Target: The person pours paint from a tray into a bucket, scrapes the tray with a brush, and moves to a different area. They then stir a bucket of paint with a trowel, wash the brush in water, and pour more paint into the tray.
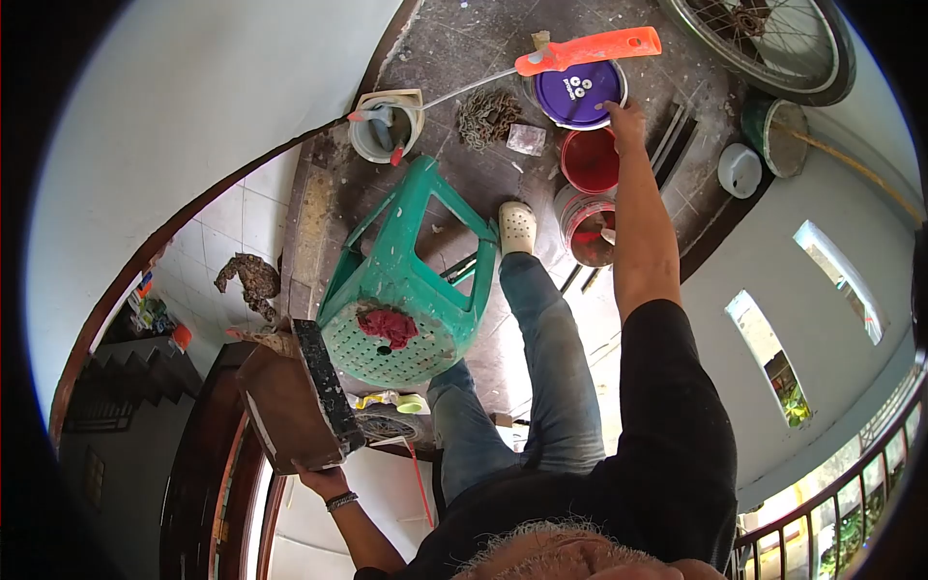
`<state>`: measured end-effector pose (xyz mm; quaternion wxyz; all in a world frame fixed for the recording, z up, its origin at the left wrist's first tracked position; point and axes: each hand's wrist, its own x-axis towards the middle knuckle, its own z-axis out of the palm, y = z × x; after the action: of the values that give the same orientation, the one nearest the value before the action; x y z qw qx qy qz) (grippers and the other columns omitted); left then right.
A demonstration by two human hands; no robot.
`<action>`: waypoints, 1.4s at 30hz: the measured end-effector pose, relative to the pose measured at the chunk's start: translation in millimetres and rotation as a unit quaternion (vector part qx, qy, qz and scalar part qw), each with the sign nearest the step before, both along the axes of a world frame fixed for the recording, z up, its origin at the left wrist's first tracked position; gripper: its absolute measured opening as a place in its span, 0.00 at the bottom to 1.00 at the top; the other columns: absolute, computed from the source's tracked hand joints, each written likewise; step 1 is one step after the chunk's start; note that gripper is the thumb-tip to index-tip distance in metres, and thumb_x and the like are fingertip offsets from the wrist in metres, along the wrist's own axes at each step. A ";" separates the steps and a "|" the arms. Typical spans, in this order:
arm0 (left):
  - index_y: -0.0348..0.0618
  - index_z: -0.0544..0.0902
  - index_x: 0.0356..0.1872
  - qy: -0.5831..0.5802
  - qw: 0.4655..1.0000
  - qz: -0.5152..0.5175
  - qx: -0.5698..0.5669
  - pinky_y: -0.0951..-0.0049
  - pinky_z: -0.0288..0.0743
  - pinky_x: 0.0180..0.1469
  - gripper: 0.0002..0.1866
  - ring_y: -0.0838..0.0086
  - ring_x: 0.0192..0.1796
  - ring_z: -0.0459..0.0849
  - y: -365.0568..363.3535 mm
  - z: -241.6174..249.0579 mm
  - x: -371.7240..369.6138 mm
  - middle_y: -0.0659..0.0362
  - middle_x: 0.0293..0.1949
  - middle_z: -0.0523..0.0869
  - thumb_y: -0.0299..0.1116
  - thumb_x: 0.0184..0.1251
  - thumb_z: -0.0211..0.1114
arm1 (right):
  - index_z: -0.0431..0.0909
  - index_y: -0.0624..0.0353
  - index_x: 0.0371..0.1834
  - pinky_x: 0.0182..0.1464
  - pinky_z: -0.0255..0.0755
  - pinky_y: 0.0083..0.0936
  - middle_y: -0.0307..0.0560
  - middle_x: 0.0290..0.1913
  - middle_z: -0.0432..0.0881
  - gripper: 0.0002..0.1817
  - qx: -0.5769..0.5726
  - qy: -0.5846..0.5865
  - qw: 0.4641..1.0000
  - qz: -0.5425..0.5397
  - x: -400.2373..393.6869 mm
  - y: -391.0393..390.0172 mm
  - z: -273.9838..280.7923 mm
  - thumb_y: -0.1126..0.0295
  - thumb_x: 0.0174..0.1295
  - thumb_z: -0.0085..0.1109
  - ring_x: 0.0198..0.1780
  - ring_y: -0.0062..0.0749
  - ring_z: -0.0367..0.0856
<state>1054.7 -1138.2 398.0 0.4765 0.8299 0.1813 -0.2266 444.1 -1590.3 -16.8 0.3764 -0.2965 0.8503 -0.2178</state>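
Observation:
My left hand (323,478) grips the lower edge of a brown rectangular tray (288,411) with a black, paint-worn side, held at the lower left. At the upper right, my right hand (626,124) has its fingers closed at the rim of a bucket with a purple lid (578,94). An orange-handled tool (592,50) extends across the top of that bucket, its thin metal rod running left toward a whitish bucket (384,129). Just below my right hand stand a red container (589,160) and a stained bucket (592,235).
A green plastic stool (416,280) with a red cloth (388,327) on it stands before my legs. A chain (487,118) lies on the floor near a small packet (526,139). At the right are a bicycle wheel (839,72), a white bowl (739,171) and a large bucket (785,140).

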 end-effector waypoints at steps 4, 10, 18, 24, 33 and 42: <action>0.44 0.70 0.70 0.008 1.000 -0.015 -0.017 0.51 0.72 0.65 0.30 0.57 0.66 0.75 6.8 -1.1 4.1 0.52 0.67 0.75 0.54 0.77 0.52 | 0.76 0.64 0.62 0.57 0.76 0.40 0.61 0.53 0.83 0.33 0.013 -0.008 1.000 0.021 -20.2 6.9 -42.1 0.64 0.51 0.71 0.53 0.49 0.84; 0.42 0.69 0.70 -0.010 1.000 -0.021 -0.011 0.50 0.70 0.67 0.31 0.56 0.67 0.74 12.3 1.1 10.9 0.51 0.68 0.74 0.54 0.77 0.52 | 0.68 0.58 0.70 0.68 0.69 0.43 0.61 0.74 0.57 0.39 -0.022 0.226 0.956 0.186 27.8 -15.9 22.7 0.60 0.53 0.71 0.72 0.56 0.64; 0.40 0.67 0.72 -0.071 0.997 0.008 -0.007 0.49 0.68 0.70 0.32 0.55 0.69 0.72 -21.3 -6.9 -4.6 0.49 0.69 0.73 0.52 0.76 0.53 | 0.65 0.54 0.73 0.78 0.43 0.52 0.65 0.79 0.49 0.42 -0.095 0.261 0.907 0.318 50.7 -43.2 10.8 0.53 0.53 0.67 0.80 0.62 0.45; 0.42 0.68 0.71 -0.092 0.993 -0.011 -0.075 0.57 0.70 0.69 0.32 0.59 0.67 0.76 -33.8 -42.4 -6.9 0.52 0.67 0.76 0.47 0.70 0.60 | 0.52 0.51 0.81 0.73 0.37 0.74 0.73 0.80 0.40 0.61 0.047 0.262 0.962 0.052 74.9 -54.7 -60.0 0.28 0.47 0.60 0.79 0.74 0.40; 0.45 0.66 0.73 -0.073 0.997 0.036 -0.004 0.49 0.65 0.72 0.31 0.53 0.71 0.71 -61.8 -69.7 -18.9 0.51 0.71 0.72 0.51 0.77 0.49 | 0.50 0.44 0.82 0.73 0.35 0.74 0.69 0.81 0.37 0.66 -0.024 0.230 0.972 0.026 102.1 -61.5 -59.4 0.24 0.41 0.63 0.79 0.74 0.36; 0.47 0.66 0.73 -0.075 0.996 0.031 0.048 0.50 0.67 0.71 0.31 0.53 0.70 0.71 -42.0 -74.9 0.0 0.51 0.70 0.72 0.52 0.76 0.50 | 0.50 0.39 0.82 0.70 0.37 0.81 0.69 0.81 0.41 0.64 0.026 0.389 0.919 0.063 102.0 -51.0 -77.4 0.21 0.42 0.60 0.78 0.81 0.33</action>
<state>1054.7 -1180.2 323.1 0.4551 0.8604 0.1814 -0.1403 546.1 -1641.3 -94.2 0.0365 -0.4011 0.9145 -0.0395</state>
